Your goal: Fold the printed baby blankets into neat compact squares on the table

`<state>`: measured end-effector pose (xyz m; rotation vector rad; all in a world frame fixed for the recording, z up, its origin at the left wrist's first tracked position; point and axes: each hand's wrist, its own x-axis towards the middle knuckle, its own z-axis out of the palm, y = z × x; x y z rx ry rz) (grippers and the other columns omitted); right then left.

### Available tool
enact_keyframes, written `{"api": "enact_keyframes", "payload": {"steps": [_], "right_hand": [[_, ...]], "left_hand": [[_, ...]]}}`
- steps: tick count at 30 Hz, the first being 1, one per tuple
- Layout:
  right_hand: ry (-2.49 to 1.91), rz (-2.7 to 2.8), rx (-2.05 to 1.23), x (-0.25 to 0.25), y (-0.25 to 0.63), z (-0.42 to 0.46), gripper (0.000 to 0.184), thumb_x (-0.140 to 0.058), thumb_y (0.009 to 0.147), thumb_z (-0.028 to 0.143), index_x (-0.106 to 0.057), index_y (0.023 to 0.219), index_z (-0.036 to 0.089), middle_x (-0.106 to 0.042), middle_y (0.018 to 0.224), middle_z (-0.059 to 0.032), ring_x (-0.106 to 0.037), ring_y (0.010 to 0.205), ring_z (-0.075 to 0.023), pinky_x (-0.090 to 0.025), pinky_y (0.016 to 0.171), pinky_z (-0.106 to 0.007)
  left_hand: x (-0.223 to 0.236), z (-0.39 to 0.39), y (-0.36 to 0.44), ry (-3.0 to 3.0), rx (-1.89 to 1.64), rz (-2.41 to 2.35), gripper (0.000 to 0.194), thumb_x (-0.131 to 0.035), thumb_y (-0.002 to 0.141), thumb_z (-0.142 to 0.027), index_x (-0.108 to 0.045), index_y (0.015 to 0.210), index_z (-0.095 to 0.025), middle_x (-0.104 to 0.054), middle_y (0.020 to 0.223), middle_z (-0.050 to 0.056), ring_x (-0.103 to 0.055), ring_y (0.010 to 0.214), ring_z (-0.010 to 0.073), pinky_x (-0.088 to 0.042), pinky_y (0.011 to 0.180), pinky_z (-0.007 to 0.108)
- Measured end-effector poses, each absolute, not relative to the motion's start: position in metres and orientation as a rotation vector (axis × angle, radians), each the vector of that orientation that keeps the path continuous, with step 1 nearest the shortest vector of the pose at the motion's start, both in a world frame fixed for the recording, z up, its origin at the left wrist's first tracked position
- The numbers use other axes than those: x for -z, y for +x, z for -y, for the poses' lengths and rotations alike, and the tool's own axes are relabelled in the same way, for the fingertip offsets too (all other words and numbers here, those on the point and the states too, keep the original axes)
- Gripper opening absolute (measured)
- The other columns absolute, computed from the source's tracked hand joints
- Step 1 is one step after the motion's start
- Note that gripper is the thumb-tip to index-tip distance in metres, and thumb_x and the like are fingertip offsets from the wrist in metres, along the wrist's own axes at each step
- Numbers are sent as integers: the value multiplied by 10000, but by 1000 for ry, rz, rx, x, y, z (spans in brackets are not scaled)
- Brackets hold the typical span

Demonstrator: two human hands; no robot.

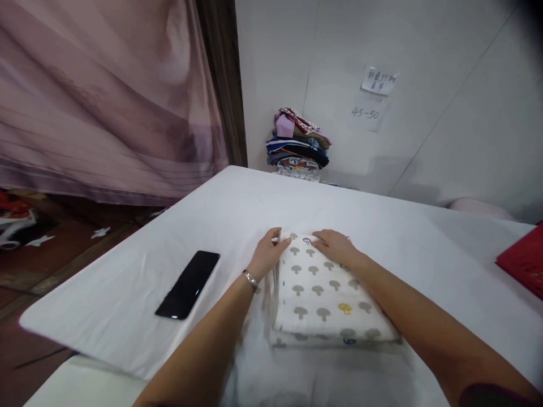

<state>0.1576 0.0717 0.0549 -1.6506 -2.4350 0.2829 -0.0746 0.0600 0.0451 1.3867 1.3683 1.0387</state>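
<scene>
A folded white cloth (314, 291) printed with grey mushrooms and one yellow mushroom lies in layers on the white-covered table (203, 209), close to my body. At its far left corner is my left hand (269, 251), thumb on the top layer and fingers round the side edge. My right hand (335, 246) holds the far edge towards the right, its thumb on top and the other fingers partly hidden. A bracelet (250, 278) circles my left wrist. Left of the cloth, a black phone (189, 284) lies flat.
Folded clothes (298, 141) are piled beyond the table's far edge, against the pale wall. Handwritten paper notes (379, 80) hang there. A pink curtain (110, 102) covers the left background. Something red (524, 260) sits at the table's right side. White scraps (100, 232) lie on the floor.
</scene>
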Motion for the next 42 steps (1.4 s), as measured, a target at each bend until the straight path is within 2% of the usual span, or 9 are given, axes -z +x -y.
{"api": "enact_keyframes", "payload": {"steps": [5, 8, 12, 17, 24, 29, 34, 38, 42], "right_hand": [[-1563, 2433, -174, -55, 159, -71, 410, -426, 894, 413, -565, 1198, 175, -602, 1150, -112, -529, 1059, -247, -384, 917, -385], [-1417, 2347, -139, -69, 149, -45, 371, -456, 888, 383, -566, 1192, 201, -567, 1210, -105, -487, 1125, -251, -349, 973, -417], [-1198, 2402, -408, -88, 129, 22, 391, -433, 903, 425, -510, 1248, 257, -582, 1185, -71, -513, 1088, -216, -414, 916, -373], [-1076, 2611, -364, -82, 116, 84, 437, -504, 865, 435, -501, 1249, 226, -555, 1186, -115, -498, 1059, -265, -402, 883, -424], [-1140, 2560, -345, -70, 117, 83, 248, -438, 892, 260, -590, 1078, 198, -587, 1048, -91, -522, 968, -220, -428, 797, -337], [-1211, 2443, -496, -73, 118, 81, 225, -428, 900, 305, -604, 1019, 231, -597, 964, -42, -548, 876, -168, -431, 739, -279], [-1175, 2522, -416, -70, 112, 85, 209, -422, 902, 308, -601, 971, 226, -594, 943, -41, -540, 899, -172, -426, 748, -285], [-1179, 2511, -366, -75, 110, 90, 204, -411, 906, 294, -595, 959, 225, -595, 926, -50, -538, 878, -178, -434, 736, -291], [-1149, 2568, -357, -73, 111, 95, 181, -449, 881, 253, -582, 998, 221, -593, 968, -58, -528, 903, -191, -438, 770, -311]], "left_hand": [[-51, -62, -82, 1245, -1025, -1218, 428, -590, 770, -327, -535, 1173, -193, -528, 1288, 117, -538, 1103, 202, -438, 891, 316], [-53, -65, -87, 1201, -985, -1229, 433, -565, 790, -339, -519, 1189, -177, -515, 1297, 147, -552, 1086, 208, -450, 865, 330], [-55, -60, -90, 1190, -952, -1251, 426, -550, 798, -350, -517, 1181, -166, -560, 1232, 142, -578, 1031, 202, -467, 809, 319], [-52, -34, -99, 1272, -1052, -1346, 362, -552, 781, -293, -561, 1116, -154, -571, 1208, 125, -573, 1007, 197, -472, 791, 315], [-45, 48, -127, 1528, -1166, -1485, 294, -548, 780, -329, -609, 1028, -183, -649, 942, 46, -577, 790, 139, -471, 721, 283], [-34, 104, -124, 1687, -1036, -1526, 237, -523, 805, -324, -617, 985, -203, -631, 826, 10, -555, 659, 113, -475, 639, 260], [-32, 114, -103, 2011, -1045, -1487, 409, -611, 735, -246, -539, 1137, -220, -539, 1178, 64, -543, 1021, 192, -474, 858, 337], [-38, 107, -93, 2122, -1085, -1474, 158, -587, 745, -197, -607, 902, -198, -574, 1049, 67, -530, 1021, 204, -447, 904, 349], [-37, 110, -94, 2148, -1083, -1406, 88, -562, 735, -160, -602, 804, -198, -588, 1015, 62, -539, 975, 195, -453, 875, 337]]}}
